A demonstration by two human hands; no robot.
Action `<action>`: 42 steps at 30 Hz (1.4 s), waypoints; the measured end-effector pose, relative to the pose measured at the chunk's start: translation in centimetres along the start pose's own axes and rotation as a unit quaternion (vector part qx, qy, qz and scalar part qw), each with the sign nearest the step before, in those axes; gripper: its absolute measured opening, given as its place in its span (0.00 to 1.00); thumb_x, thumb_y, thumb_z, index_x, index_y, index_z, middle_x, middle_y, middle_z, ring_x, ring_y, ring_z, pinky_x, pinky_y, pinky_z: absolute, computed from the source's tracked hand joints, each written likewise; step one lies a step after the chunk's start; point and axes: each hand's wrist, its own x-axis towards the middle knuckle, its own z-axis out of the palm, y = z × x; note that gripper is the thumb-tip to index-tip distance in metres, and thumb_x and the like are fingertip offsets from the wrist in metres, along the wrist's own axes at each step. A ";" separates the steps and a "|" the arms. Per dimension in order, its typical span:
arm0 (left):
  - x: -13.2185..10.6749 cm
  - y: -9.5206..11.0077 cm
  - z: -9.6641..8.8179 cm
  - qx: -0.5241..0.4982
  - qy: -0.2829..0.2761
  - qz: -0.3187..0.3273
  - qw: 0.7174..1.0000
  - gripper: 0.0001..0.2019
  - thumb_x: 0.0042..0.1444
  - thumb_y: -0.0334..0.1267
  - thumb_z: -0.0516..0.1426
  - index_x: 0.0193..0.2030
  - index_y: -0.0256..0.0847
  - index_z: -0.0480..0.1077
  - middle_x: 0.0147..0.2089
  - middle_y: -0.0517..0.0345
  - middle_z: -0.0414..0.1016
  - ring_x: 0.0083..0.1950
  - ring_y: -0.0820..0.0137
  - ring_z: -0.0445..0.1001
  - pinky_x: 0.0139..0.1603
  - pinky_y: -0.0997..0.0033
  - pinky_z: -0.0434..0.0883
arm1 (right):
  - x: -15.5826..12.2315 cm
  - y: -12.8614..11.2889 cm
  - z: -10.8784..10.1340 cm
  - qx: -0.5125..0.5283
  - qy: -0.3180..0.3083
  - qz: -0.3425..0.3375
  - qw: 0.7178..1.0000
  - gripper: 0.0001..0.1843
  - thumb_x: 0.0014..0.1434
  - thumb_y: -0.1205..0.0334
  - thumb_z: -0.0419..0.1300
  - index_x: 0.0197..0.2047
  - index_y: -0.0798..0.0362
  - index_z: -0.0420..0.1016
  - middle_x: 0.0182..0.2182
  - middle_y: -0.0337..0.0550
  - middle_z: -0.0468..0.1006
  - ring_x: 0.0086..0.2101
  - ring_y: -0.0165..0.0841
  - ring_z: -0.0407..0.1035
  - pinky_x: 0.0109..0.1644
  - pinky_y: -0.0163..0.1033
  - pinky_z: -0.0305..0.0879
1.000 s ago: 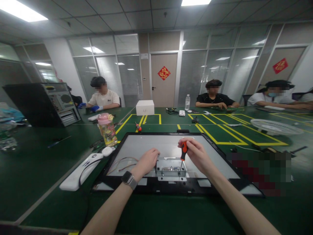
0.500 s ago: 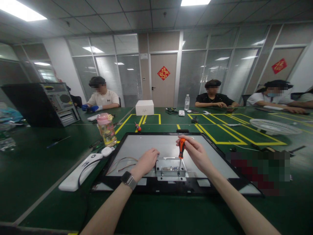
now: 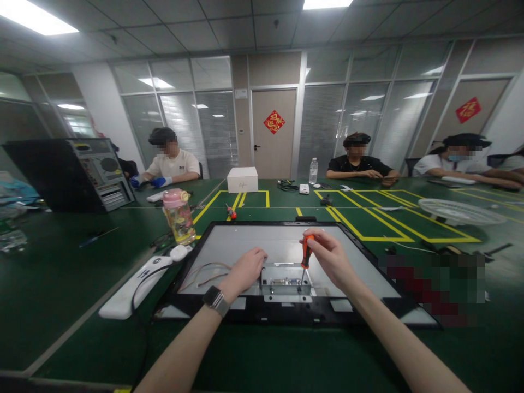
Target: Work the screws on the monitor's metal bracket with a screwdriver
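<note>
Head view: a flat panel [image 3: 278, 245] in a black frame [image 3: 286, 315] lies on the green bench [image 3: 278, 355], with a metal box [image 3: 282, 291] near its close edge.
Right hand [image 3: 327, 248]: fingers narrowed around the handle of an orange and black screwdriver [image 3: 307, 251], held over the metal box.
Shaft: points down, slightly leaning, into the right end of the metal box; whether its tip sits in a screw is too small to tell.
Left hand [image 3: 248, 267]: fingers loosely bent by the left end of the metal box; I cannot tell whether they press on it or only rest close by.
Handle: probably light, stiff and easy to grip; best held near its top, in line with the shaft.
Metal box: looks like thin sheet metal, likely stiff with hard edges; steady it by the outer walls.
Panel: seems broad, thin and smooth, so likely fragile under a slipping tip; to lift it, two hands on opposite sides of the frame would suit best.
Wires [image 3: 207, 267]: thin and soft, loose on the panel near the left wrist; easily snagged.
Bottle [image 3: 180, 222]: stands on the bench, left of the panel, behind a white power strip [image 3: 137, 286].
</note>
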 end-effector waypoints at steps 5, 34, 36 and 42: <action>0.0 0.0 0.0 0.000 -0.002 -0.004 1.000 0.17 0.65 0.30 0.42 0.51 0.36 0.69 0.53 0.48 0.71 0.55 0.66 0.69 0.59 0.65 0.65 | -0.2 -0.7 0.3 0.029 -0.011 0.004 1.000 0.11 0.47 0.51 0.70 0.31 0.47 0.81 0.31 0.39 0.75 0.35 0.34 0.69 0.41 0.39 0.65; 0.0 0.1 -0.2 -0.004 -0.004 -0.003 1.000 0.17 0.65 0.30 0.42 0.52 0.37 0.68 0.53 0.49 0.71 0.55 0.66 0.69 0.59 0.65 0.65 | 0.0 -0.3 0.0 0.004 -0.018 0.019 1.000 0.11 0.48 0.53 0.70 0.36 0.46 0.79 0.31 0.38 0.76 0.34 0.35 0.70 0.42 0.40 0.66; 0.0 0.1 -0.2 -0.003 -0.004 -0.004 1.000 0.17 0.65 0.30 0.42 0.52 0.37 0.69 0.53 0.49 0.71 0.55 0.66 0.69 0.59 0.65 0.65 | -0.1 -0.2 0.0 -0.004 -0.006 0.009 1.000 0.11 0.47 0.54 0.71 0.34 0.45 0.79 0.31 0.37 0.75 0.34 0.34 0.70 0.40 0.38 0.66; 0.0 0.1 -0.2 0.000 -0.003 -0.005 1.000 0.17 0.65 0.30 0.42 0.52 0.35 0.69 0.54 0.47 0.71 0.56 0.65 0.69 0.60 0.65 0.65 | -0.1 -0.3 0.2 0.026 -0.023 0.019 0.999 0.15 0.54 0.49 0.64 0.41 0.47 0.80 0.36 0.44 0.80 0.37 0.38 0.73 0.48 0.46 0.66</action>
